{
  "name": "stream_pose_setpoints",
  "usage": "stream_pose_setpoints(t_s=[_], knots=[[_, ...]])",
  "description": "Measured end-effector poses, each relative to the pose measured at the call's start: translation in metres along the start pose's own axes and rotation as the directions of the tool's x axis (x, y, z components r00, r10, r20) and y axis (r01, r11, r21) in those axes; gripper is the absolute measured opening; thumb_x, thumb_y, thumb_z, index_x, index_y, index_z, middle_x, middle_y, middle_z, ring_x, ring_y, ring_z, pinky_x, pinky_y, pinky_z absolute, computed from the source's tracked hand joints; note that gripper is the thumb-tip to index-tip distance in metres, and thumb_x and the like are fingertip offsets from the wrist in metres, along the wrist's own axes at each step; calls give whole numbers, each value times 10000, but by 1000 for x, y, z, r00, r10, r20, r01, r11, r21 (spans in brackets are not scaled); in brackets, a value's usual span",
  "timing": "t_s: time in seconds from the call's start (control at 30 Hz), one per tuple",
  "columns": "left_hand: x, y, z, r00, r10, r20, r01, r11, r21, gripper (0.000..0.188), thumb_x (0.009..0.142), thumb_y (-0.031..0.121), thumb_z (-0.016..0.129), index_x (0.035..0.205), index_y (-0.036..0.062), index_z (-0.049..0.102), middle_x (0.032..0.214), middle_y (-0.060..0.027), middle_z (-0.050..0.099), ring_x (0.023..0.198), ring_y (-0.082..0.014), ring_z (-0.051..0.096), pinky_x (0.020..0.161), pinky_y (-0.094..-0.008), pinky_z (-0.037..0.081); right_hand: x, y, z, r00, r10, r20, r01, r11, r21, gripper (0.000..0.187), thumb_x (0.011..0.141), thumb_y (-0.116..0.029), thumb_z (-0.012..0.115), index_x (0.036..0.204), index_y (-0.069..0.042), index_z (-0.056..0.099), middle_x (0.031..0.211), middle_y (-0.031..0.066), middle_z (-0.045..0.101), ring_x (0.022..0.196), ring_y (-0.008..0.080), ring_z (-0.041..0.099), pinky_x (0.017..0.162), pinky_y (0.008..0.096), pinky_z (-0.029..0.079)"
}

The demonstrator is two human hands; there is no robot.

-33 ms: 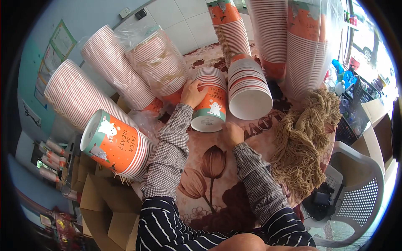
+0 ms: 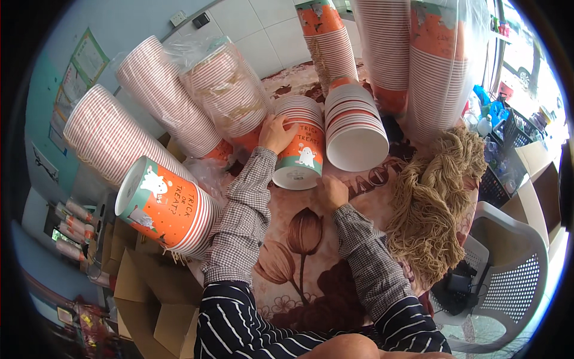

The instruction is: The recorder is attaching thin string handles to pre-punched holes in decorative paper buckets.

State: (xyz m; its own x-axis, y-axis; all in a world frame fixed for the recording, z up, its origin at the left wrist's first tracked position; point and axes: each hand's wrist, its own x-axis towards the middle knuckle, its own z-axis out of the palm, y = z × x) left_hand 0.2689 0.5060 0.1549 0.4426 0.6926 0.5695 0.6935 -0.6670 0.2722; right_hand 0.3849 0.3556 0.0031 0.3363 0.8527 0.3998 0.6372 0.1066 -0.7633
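An orange paper bucket [image 2: 307, 143] with a green band and a white ghost lies on its side at the middle of the table. It is the outermost of a nested stack, base toward me. Wrapped around the stack's left side is my left hand [image 2: 277, 133], thumb on the orange wall. Curled beside the base's right edge is my right hand [image 2: 332, 190]; its fingertips are hidden, so I cannot tell what they hold. Just right lies a second nested stack [image 2: 357, 149], its white open mouth facing me.
Tall bucket stacks [image 2: 439, 84] in clear plastic stand at the back right. More stacks [image 2: 122, 134] lean at the left, near an orange bucket stack [image 2: 164, 203]. Beige string [image 2: 439, 197] lies on the right. A cardboard box [image 2: 140, 287] and grey plastic chair [image 2: 514, 275] flank the table.
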Motion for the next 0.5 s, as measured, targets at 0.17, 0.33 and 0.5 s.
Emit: stream_pose_setpoints(t_s=[0.17, 0.33, 0.5], knots=[[5, 16, -1, 964, -218, 150, 178, 954, 242, 723, 813, 640, 555, 1218, 43, 600, 1180, -208, 542, 1140, -369, 525, 961, -454, 437, -17, -2, -18, 999, -15, 35, 17, 999, -40, 299, 889, -313, 541, 800, -37, 615, 849, 198, 631, 804, 407, 607, 707, 509, 465], [0, 9, -12, 905, -383, 187, 322, 902, 288, 841, 825, 735, 421, 1364, 92, 477, 1268, -211, 504, 1191, -386, 492, 1003, -514, 391, -38, -20, -36, 984, 49, 173, -39, 997, -62, 317, 887, -327, 538, 838, -43, 670, 810, 215, 656, 812, 392, 633, 737, 495, 484], [-39, 13, -21, 975, -82, -208, 84, 996, 2, 633, 880, 489, 566, 1273, -4, 511, 1232, -247, 552, 1152, -396, 513, 981, -468, 413, -58, -15, -46, 944, 79, 320, -75, 997, -24, 329, 883, -349, 550, 880, -54, 696, 836, 229, 657, 838, 393, 639, 750, 486, 494]])
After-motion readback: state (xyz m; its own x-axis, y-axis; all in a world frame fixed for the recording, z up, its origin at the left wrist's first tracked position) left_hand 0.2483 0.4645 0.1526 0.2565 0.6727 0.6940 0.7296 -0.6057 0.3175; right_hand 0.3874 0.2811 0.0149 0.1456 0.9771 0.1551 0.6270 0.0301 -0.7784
